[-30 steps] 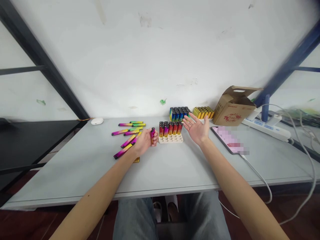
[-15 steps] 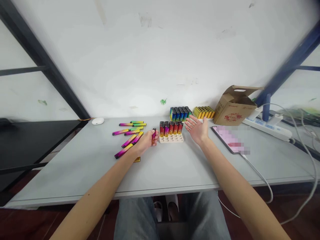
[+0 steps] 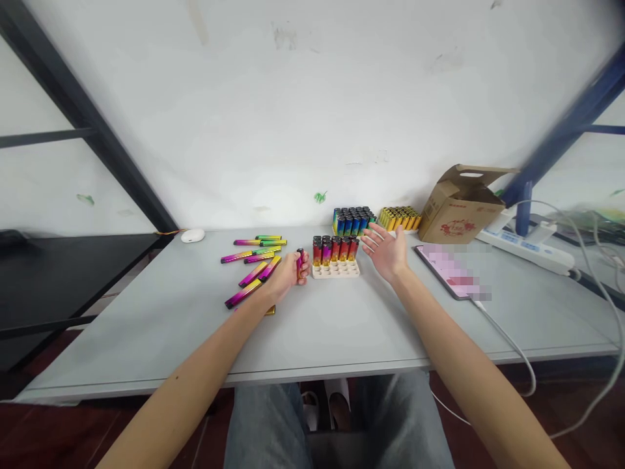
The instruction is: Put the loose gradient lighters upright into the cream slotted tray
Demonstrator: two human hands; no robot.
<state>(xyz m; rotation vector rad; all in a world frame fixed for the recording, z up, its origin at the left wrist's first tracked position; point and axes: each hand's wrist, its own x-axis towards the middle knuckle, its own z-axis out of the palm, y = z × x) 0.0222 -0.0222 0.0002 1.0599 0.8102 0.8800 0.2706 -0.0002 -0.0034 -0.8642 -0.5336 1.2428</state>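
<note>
My left hand [image 3: 287, 273] is closed around a shiny purple gradient tube [image 3: 299, 263] with a dark end, holding it upright just left of a pale holder with holes [image 3: 336, 271]. Red-and-yellow tubes with black ends [image 3: 344, 250] stand in the holder's back rows, a purple one [image 3: 326, 255] among them. Its front holes show bare. My right hand [image 3: 389, 254] is open, palm up with fingers spread, on the holder's right side, and holds nothing. Several purple-and-yellow tubes [image 3: 243, 294] and green ones [image 3: 270, 250] lie loose left of my left hand.
Behind stand a block of blue-green tubes [image 3: 352, 223] and a block of yellow tubes [image 3: 401, 219]. To the right are an open cardboard box [image 3: 456, 212], a phone on a cable [image 3: 446, 273] and a power strip [image 3: 527, 251]. A white case [image 3: 193, 236] lies far left.
The view has shifted very slightly. Both hands keep nearly the same place, the left still gripping the purple tube and the right still spread.
</note>
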